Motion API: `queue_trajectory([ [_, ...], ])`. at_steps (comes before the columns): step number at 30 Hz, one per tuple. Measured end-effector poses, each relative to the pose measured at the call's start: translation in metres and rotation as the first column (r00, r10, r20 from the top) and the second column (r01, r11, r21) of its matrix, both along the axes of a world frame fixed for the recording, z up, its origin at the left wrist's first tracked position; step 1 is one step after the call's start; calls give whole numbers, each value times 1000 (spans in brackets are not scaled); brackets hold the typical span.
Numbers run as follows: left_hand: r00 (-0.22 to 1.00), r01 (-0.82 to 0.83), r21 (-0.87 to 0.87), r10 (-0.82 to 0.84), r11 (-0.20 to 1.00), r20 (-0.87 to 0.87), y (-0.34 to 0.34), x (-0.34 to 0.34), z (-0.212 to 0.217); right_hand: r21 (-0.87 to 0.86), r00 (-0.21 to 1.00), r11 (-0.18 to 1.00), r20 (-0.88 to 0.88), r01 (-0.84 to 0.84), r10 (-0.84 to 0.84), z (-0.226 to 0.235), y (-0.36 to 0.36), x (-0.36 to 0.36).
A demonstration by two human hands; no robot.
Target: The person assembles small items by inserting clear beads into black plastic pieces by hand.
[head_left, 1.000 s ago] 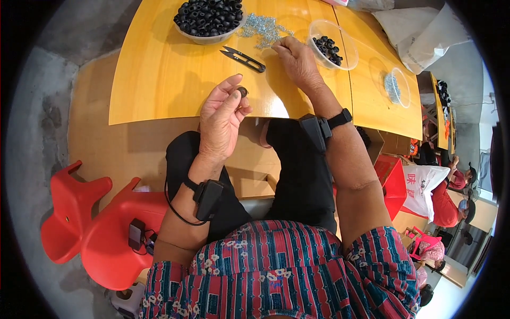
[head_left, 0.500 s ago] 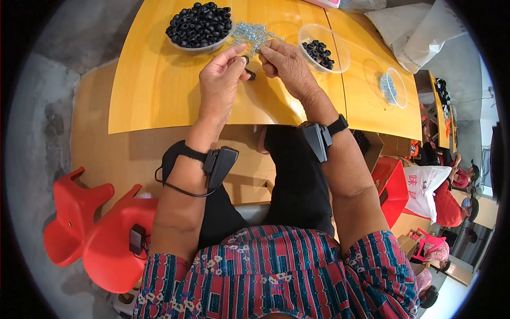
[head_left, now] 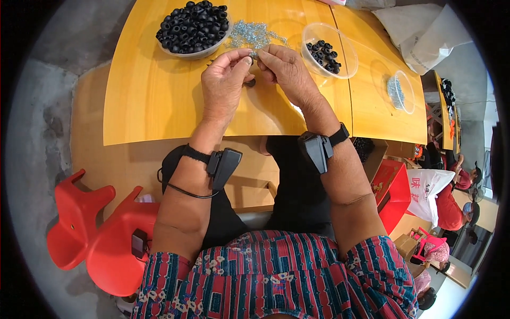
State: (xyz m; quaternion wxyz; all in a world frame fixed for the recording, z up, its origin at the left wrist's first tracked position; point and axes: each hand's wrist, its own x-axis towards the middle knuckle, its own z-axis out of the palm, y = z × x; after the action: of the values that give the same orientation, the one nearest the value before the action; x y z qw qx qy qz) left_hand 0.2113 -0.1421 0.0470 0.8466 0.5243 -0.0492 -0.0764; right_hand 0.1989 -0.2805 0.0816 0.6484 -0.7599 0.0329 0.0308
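Observation:
My left hand (head_left: 223, 77) is closed in a pinch, its thumb and forefinger meeting those of my right hand (head_left: 284, 69) over the table. A small silvery metal piece (head_left: 254, 54) shows between the fingertips, held by my right hand. Below my left fingers a small black plastic part (head_left: 250, 83) peeks out, mostly hidden by the hand. Just beyond the hands lies a loose pile of small silvery metal pieces (head_left: 249, 33). Left of it stands a round clear tub (head_left: 194, 55) heaped with black plastic parts (head_left: 191, 26).
Right of my hands, a clear bowl (head_left: 348, 56) holds several black parts (head_left: 323, 55). A smaller clear cup (head_left: 409, 93) with silvery pieces lies farther right on the yellow table (head_left: 170, 106). Red chairs (head_left: 79, 223) stand lower left. Other people (head_left: 451, 207) sit far right.
My fingertips have come together, the right ones closing in on the left. The black part in my left fingers is now more hidden. The whole view has shifted slightly.

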Motion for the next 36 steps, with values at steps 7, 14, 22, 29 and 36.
queue_trajectory([
  [7,1000,23,25,-23,999,9,3,-1,4,28,999,999,-36,-22,23,0,-1,-2],
  [14,1000,-25,76,25,997,-7,-1,-2,6,-219,973,973,229,72,-21,-11,0,0],
  [22,996,-80,41,79,996,28,-1,-2,4,-179,942,964,309,194,-132,-8,18,-11],
  [29,994,-103,104,99,989,44,-2,-5,9,155,965,966,134,205,-227,-9,20,-14],
  [36,992,-105,148,93,983,86,-2,-6,6,-210,851,922,490,325,-188,-26,16,-12],
])
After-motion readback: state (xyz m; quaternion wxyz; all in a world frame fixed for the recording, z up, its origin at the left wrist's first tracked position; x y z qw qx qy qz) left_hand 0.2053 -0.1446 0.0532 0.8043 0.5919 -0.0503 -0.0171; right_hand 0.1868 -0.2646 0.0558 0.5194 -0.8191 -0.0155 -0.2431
